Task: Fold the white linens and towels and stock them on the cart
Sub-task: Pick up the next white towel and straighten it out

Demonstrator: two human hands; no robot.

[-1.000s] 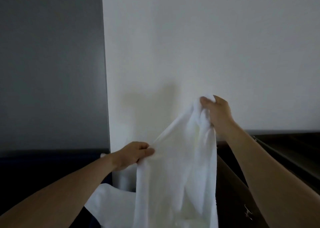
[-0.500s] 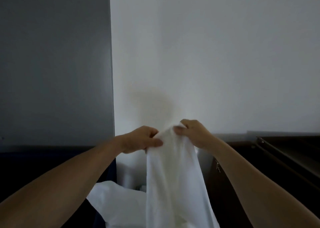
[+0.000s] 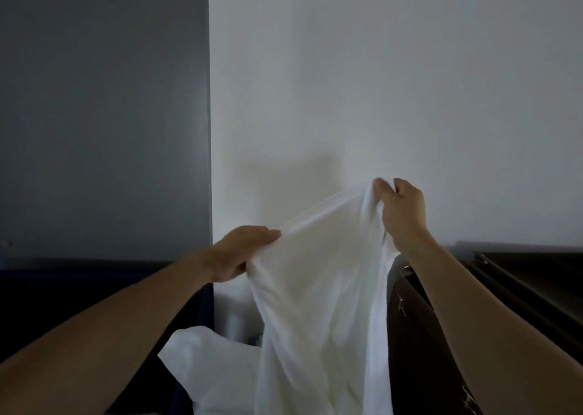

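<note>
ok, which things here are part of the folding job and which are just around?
Job: white linen, gripped by left hand and right hand; second white cloth lying below it.
Just around: white wall; grey wall; dark unit at right, cart or not unclear.

A white linen is held aloft by its upper edge, gripped by the left hand and, higher up, by the right hand. The edge is stretched at a slant between them, and the cloth hangs unfolded in soft creases. A second white cloth is seen crumpled low beside it.
</note>
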